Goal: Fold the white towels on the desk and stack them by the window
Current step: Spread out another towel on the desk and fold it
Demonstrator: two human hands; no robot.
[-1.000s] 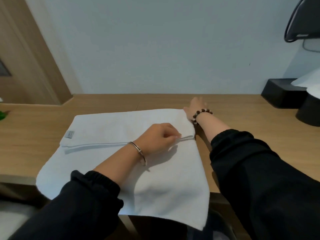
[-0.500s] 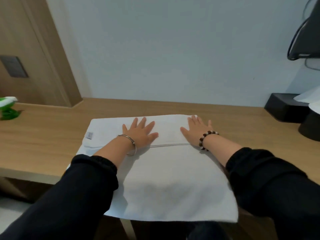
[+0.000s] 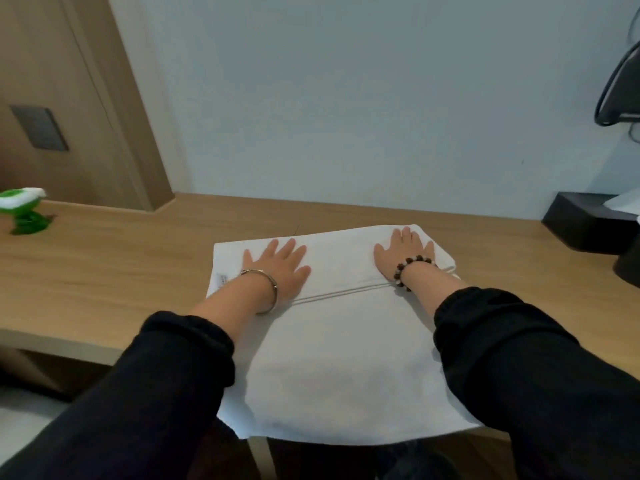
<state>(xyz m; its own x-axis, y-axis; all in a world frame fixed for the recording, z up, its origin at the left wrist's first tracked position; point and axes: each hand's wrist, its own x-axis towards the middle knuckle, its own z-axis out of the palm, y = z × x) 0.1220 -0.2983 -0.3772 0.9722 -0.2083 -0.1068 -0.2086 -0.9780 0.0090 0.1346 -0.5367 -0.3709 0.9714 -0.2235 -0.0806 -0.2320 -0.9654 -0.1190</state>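
A white towel point(image 3: 343, 355) lies on the wooden desk point(image 3: 104, 271), its far part folded over toward me, with the fold's edge running across the middle. Its near end hangs over the desk's front edge. My left hand point(image 3: 277, 268) rests flat with fingers spread on the left of the folded flap. My right hand point(image 3: 403, 254) presses flat on the flap's right side near the far right corner. A small label point(image 3: 221, 279) shows at the towel's left edge.
A green and white object point(image 3: 22, 211) sits at the desk's far left. A black box point(image 3: 585, 221) and another dark object point(image 3: 628, 263) stand at the right. A white wall runs behind the desk, with a wooden panel at left.
My left hand let go of the fold's edge and both hands went flat on the flap, then slid apart outward, left hand leftward and right hand rightward.
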